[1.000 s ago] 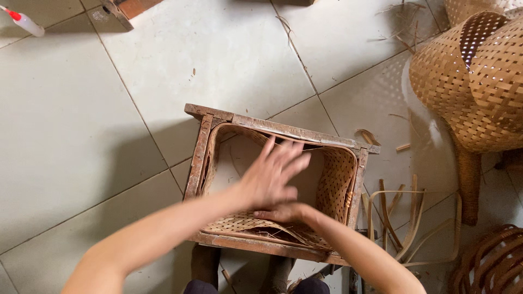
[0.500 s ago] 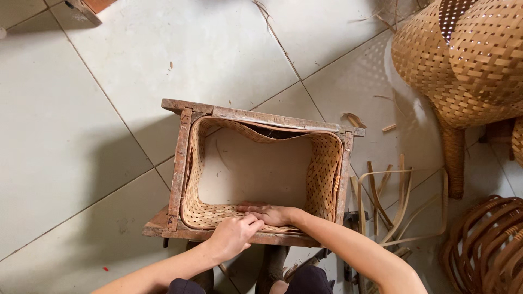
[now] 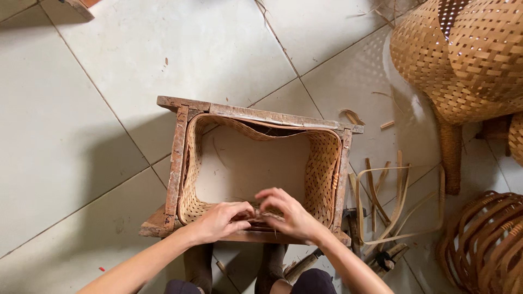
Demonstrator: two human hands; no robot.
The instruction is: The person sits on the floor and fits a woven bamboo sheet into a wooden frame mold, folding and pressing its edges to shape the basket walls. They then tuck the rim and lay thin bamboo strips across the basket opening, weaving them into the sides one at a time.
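A rectangular wooden frame [image 3: 176,158] stands on the tiled floor with a woven bamboo basket [image 3: 324,169] fitted inside it, open at the top. My left hand [image 3: 220,220] and my right hand [image 3: 289,213] meet at the near rim of the basket. The fingers of both pinch thin bamboo strips [image 3: 260,222] along that rim. The basket's inside shows pale floor through its bottom.
Large woven bamboo baskets [image 3: 468,60] stand at the upper right, and an open-ribbed basket [image 3: 487,245] at the lower right. Loose bamboo strips [image 3: 397,201] lie right of the frame. A tool handle [image 3: 302,265] lies near my knees.
My left hand has come down from above the basket to its near rim beside the right hand. The view has shifted a little, and both hands now pinch the rim strips.
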